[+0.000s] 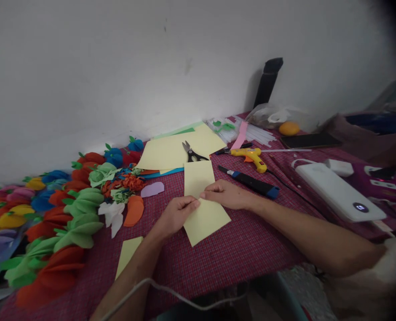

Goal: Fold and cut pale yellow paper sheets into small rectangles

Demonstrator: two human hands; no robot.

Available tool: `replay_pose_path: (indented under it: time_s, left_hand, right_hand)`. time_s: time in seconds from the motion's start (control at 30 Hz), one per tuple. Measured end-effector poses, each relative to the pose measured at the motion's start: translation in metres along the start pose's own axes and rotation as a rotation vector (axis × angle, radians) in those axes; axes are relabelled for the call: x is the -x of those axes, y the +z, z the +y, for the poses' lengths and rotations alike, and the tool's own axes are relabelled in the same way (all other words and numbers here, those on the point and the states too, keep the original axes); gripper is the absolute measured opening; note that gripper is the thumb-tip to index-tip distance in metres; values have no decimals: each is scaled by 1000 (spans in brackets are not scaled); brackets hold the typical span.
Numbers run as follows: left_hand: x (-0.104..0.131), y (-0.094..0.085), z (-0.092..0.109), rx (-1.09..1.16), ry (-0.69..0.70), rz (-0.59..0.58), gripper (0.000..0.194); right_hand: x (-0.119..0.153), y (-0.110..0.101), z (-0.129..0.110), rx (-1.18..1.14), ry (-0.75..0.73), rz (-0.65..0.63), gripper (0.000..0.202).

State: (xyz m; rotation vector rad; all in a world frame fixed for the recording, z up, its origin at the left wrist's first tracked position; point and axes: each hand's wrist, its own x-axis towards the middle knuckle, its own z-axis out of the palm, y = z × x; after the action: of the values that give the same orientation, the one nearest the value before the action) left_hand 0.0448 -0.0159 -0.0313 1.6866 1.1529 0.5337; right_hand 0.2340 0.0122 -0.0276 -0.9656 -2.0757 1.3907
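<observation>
Between both hands (204,200), yellow paper (206,220).

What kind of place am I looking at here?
It looks like a home craft table, perhaps a small handmade-goods workspace: there is a yellow glue gun, a pair of scissors lying on pale yellow paper, and a crowd of colourful petalled shapes at the left.
</observation>
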Motion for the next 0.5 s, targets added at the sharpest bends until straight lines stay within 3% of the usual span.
replay_pose_path:
  time_s: [0.5]
  left_hand:
    - [3,0,2,55,-2,-123,36]
  right_hand:
    - [-1,1,6,17,-5,-127,28]
